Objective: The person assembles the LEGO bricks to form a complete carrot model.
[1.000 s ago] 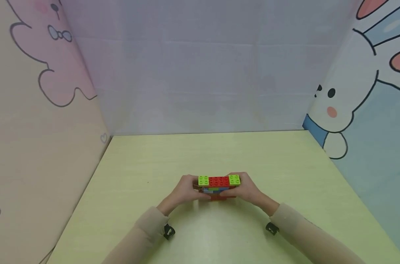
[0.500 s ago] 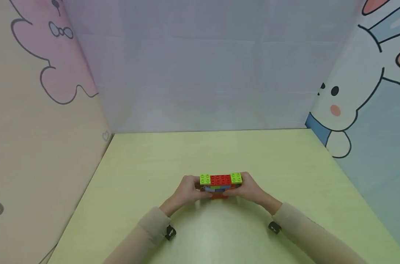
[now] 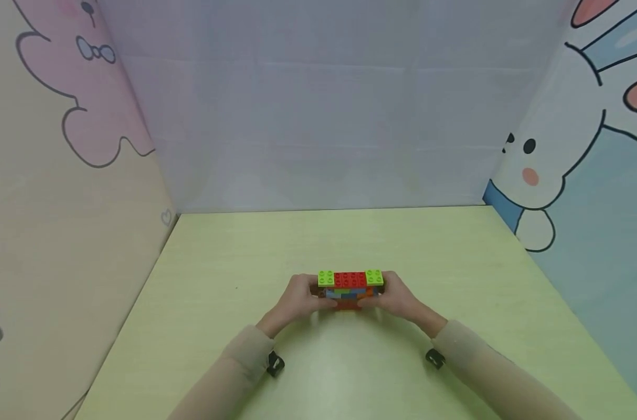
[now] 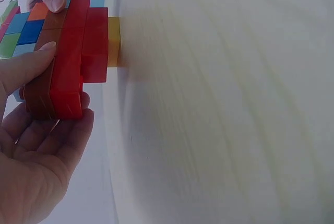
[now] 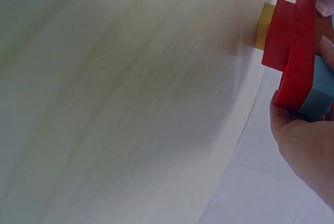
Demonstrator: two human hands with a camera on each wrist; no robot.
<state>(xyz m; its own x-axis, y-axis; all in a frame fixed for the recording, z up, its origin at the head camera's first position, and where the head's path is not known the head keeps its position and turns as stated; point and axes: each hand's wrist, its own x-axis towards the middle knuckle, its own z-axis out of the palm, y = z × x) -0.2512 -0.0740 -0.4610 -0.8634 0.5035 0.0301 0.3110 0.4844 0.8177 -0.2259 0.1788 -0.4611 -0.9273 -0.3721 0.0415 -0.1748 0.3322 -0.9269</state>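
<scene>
Stacked toy building bricks form one piece (image 3: 350,280) at the middle of the table in the head view, lime green at both top ends and red between. Blue, green, orange and brown bricks show below. My left hand (image 3: 299,296) grips its left end, thumb on the near face and fingers around the far side. From the other end my right hand (image 3: 395,296) holds it the same way. In the left wrist view, red bricks (image 4: 70,57) lead down to a yellow brick (image 4: 114,41), right at the table surface. A blue-grey brick (image 5: 316,91) shows beside my right hand.
The pale yellow-green table (image 3: 234,251) spreads around both hands. A plain light backdrop (image 3: 318,116) stands behind it. Side panels with a pink cartoon animal (image 3: 95,105) and a white cartoon rabbit (image 3: 555,140) flank the table.
Both hands have carried the brick piece slightly away from the body. My right thumb has slid a little to the right on the near face. Both hands keep their hold.
</scene>
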